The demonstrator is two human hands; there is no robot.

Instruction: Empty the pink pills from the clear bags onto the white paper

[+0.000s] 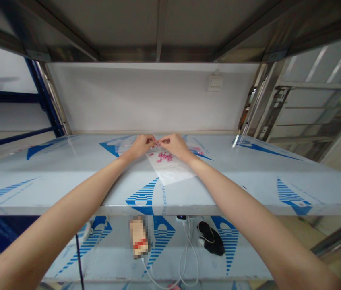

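My left hand (141,146) and my right hand (172,146) meet at the far side of a steel table (249,177). Their fingertips pinch the top edge of a clear plastic bag (170,171), which lies flat under them. Inside the bag are several small pink pieces (164,157), clustered near its upper part. More clear plastic (126,144) lies behind my left hand. A little pink material (197,150) shows beyond my right hand.
The table top has blue-printed protective film. A metal shelf (158,32) runs overhead, and a white wall with a switch plate (215,83) stands behind. Below, a lower shelf (164,249) holds a blurred packet (138,237), a black object (211,237) and white cables (188,257).
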